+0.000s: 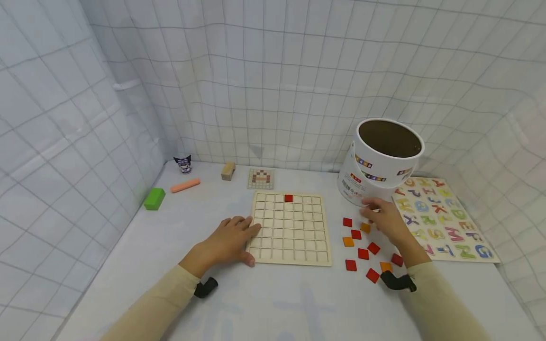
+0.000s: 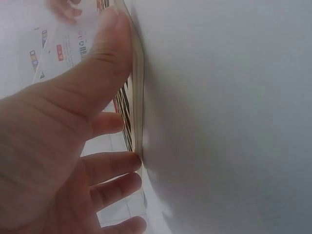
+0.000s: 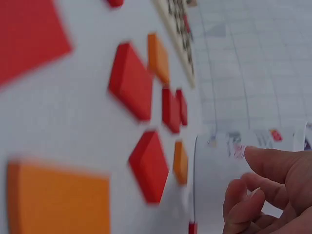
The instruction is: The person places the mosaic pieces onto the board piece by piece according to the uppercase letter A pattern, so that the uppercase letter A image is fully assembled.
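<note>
My left hand lies flat with straight fingers on the left edge of the grid board, steadying it on the table. One red tile already sits in the top row; every other cell looks bare. My right hand hovers over the loose tiles just right of the board, fingers loosely curled and, as far as I can tell, holding nothing; it is near the white tub but I cannot say whether it touches it. I judge this the picking step: the next move calls for pinching one thin tile off the table and seating it squarely in a cell. The small pattern card behind the board is too small to read, and the right wrist view is blurred.
</note>
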Tool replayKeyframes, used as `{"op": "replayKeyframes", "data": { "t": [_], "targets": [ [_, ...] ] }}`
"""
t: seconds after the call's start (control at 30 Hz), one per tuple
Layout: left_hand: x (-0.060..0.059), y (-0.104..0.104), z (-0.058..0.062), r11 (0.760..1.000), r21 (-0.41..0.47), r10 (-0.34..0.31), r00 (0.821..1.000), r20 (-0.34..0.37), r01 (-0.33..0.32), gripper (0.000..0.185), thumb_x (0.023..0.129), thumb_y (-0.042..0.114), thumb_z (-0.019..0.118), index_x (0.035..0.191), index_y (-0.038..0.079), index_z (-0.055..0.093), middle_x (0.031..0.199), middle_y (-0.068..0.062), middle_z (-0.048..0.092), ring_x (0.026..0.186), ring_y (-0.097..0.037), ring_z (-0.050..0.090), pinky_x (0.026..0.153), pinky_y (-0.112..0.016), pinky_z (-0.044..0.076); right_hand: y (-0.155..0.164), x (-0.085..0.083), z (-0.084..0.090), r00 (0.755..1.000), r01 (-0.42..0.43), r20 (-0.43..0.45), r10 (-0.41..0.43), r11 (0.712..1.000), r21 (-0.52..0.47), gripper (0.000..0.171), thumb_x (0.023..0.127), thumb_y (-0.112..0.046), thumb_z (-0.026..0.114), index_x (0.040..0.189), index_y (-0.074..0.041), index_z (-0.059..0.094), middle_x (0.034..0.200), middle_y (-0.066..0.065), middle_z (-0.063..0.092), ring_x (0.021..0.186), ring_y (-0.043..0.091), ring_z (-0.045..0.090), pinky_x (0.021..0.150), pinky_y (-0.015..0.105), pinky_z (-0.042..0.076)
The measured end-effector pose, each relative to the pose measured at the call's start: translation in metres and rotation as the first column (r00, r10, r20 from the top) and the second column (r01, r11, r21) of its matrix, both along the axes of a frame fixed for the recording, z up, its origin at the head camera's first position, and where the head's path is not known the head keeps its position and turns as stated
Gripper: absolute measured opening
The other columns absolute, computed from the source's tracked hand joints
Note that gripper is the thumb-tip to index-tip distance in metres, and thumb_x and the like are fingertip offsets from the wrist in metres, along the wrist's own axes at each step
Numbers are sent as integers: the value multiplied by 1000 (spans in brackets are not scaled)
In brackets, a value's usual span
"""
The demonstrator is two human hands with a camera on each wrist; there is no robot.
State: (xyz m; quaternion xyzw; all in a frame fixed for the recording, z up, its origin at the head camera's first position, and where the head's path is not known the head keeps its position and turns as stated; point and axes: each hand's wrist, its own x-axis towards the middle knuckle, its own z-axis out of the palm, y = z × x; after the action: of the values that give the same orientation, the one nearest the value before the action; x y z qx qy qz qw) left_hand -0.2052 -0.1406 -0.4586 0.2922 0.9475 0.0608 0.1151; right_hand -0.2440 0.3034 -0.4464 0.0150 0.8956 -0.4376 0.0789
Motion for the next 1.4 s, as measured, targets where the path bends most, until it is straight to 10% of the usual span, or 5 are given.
{"op": "replayKeyframes", "data": {
  "t": [0.4, 1.07, 1.4],
  "targets": [
    [2, 0, 5, 1000, 10, 24, 999, 42, -25, 94, 79, 56, 78, 157, 17, 42, 163, -20, 33, 148, -41, 30, 115, -65, 25, 51, -15, -13, 971, 182, 124, -205, 968, 173, 59, 100, -35, 65, 139, 7, 50, 106, 18, 62, 88, 27, 58, 71, 29, 50],
    [2, 4, 4, 999, 6, 37, 998, 54, -38, 95, 79, 54, 79, 157, 15, 42, 163, -21, 32, 147, -42, 32, 115, -64, 27, 56, -14, -21, 981, 140, 103, -164, 967, 211, 45, 97, -25, 69, 127, 2, 49, 106, 20, 57, 91, 31, 54, 73, 36, 46],
    [6, 4, 8, 999, 17, 35, 998, 47, -36, 93, 80, 52, 79, 156, 13, 43, 162, -23, 33, 145, -45, 34, 114, -65, 27, 63, -7, -21, 956, 256, 193, -219, 947, -193, 53, 98, -30, 71, 136, -2, 46, 86, -3, 64, 72, 11, 59, 66, 23, 53]
  ]
}}
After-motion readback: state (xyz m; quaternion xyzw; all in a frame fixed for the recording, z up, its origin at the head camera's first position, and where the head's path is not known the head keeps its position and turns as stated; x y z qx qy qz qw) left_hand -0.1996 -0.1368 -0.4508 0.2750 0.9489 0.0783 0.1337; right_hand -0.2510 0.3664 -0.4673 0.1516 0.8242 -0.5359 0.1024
